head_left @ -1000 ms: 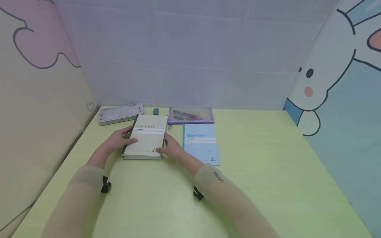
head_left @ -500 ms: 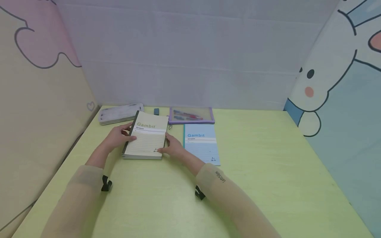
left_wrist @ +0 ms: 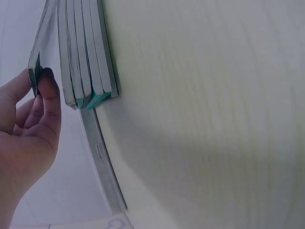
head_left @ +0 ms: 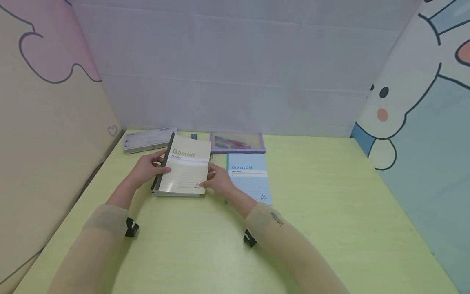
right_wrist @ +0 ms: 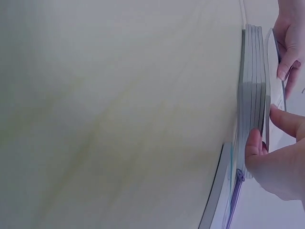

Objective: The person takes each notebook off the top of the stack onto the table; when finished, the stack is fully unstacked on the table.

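A beige "Gambit" notebook [head_left: 186, 168] is tilted up off a stack of notebooks [head_left: 175, 193] on the yellow-green table [head_left: 315, 212]. My left hand [head_left: 161, 163] pinches its dark spine edge, and the left wrist view shows the cover [left_wrist: 42, 43] between thumb and fingers [left_wrist: 48, 81], apart from the stack [left_wrist: 83, 52]. My right hand [head_left: 208, 175] grips the opposite edge. In the right wrist view its thumb [right_wrist: 254, 143] lies against the stack [right_wrist: 252, 81] and a finger rests on the raised notebook [right_wrist: 276, 52].
A blue "Gambit" notebook [head_left: 249, 179] lies right of the stack. Behind it sits a purple-edged pencil pouch [head_left: 236, 142]. A grey case [head_left: 147, 139] and a small dark eraser [head_left: 193, 136] lie at the back. Padded walls close in the left, back and right sides.
The top beige notebook has lifted and tilted off the stack and shifted slightly right, with both hands moving along with it.
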